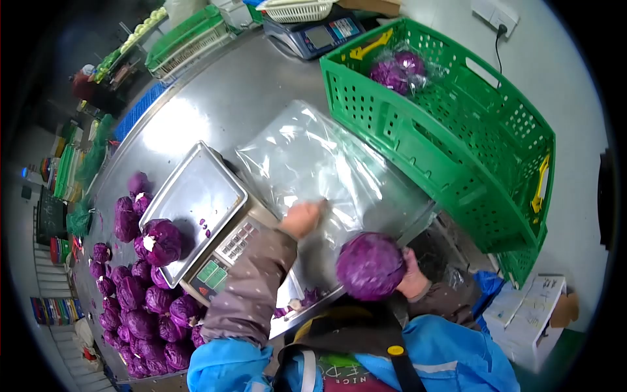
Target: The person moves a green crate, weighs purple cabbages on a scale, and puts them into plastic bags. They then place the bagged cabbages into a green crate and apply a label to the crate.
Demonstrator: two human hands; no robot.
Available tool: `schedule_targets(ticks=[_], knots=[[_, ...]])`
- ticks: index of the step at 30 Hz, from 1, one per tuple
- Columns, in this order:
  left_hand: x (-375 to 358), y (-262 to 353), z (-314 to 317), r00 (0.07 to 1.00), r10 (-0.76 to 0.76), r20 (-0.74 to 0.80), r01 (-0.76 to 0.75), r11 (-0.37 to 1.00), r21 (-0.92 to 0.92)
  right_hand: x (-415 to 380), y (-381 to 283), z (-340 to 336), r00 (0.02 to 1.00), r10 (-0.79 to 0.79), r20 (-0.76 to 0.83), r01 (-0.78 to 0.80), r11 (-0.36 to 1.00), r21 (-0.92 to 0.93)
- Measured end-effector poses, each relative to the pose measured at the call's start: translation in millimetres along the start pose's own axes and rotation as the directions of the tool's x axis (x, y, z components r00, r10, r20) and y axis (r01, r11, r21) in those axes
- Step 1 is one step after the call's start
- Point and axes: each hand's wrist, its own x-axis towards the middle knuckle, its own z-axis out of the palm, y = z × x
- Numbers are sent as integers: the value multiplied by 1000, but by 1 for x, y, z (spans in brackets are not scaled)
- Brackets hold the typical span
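My right hand [413, 276] holds a round red cabbage [370, 266] from its right side, just over the table's near edge. My left hand [303, 219] is at the near part of a clear plastic bag [294, 153] lying flat on the steel table. Its fingers are drawn together on the film, and their tips are hard to make out. Left of that hand stands a weighing scale [235, 245] with a metal pan [196, 189]. Another red cabbage [162, 242] sits at the pan's left edge, beside some small purple scraps.
Many red cabbages [140, 323] are heaped on the table's left side. A green crate [418, 137] at the right contains bagged cabbages [398, 70]. A second scale [318, 36] stands at the back, and a white box [526, 317] is at lower right.
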Motion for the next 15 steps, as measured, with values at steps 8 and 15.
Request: schedule_targets(ticks=[8,15], knots=[[-28,59,-104,882,-383,275,426,398,-812,75,1,43,995,78,-66,-51,939,341],[-65,140,-77,821,359,-444,-480,855,-196,79,2,83,878,-438,-194,198,701,-685]])
